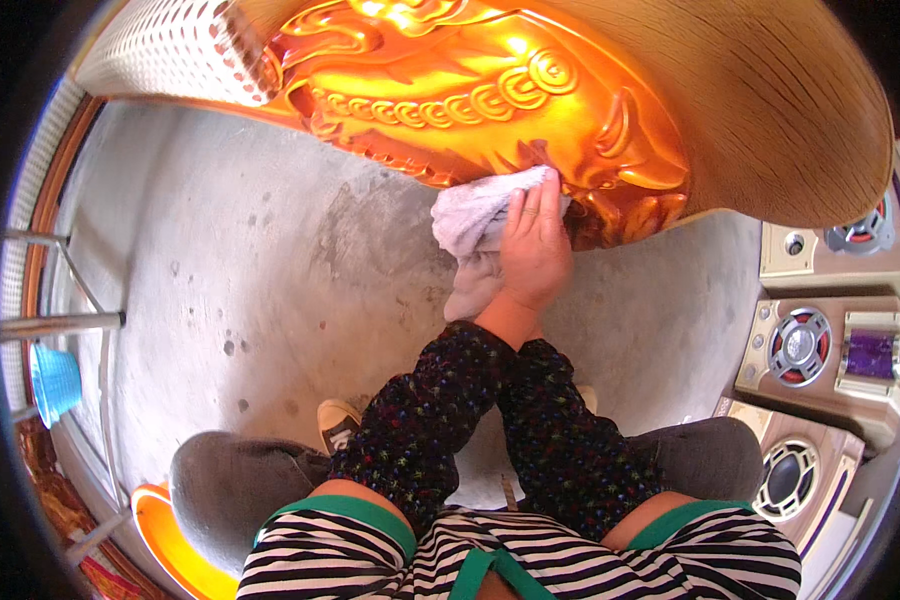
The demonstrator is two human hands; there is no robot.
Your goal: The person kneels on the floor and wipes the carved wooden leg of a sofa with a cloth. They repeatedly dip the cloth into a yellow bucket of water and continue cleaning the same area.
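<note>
My left hand [536, 251] lies on a crumpled pale lilac cloth [474, 214], its fingers pointing away from me along the cloth's right side. The cloth touches the lower edge of a glossy orange-gold carved panel [450, 82], which bears a relief of linked coin shapes and curling forms. My forearms cross at the wrists, both in dark floral oversleeves. Beneath the left wrist, the end of the right oversleeve [544, 356] and a sliver of skin show; my right hand itself is hidden. Above the carving spreads a brown wood-grained surface [780, 97] with a rounded edge.
Several loudspeakers [799, 345] stand along the right. On the left are metal tube legs [67, 324], a blue plastic basket [54, 382] and an orange basin [154, 517]. A white perforated piece [172, 52] is at upper left. The grey concrete floor [217, 225] has dark spots.
</note>
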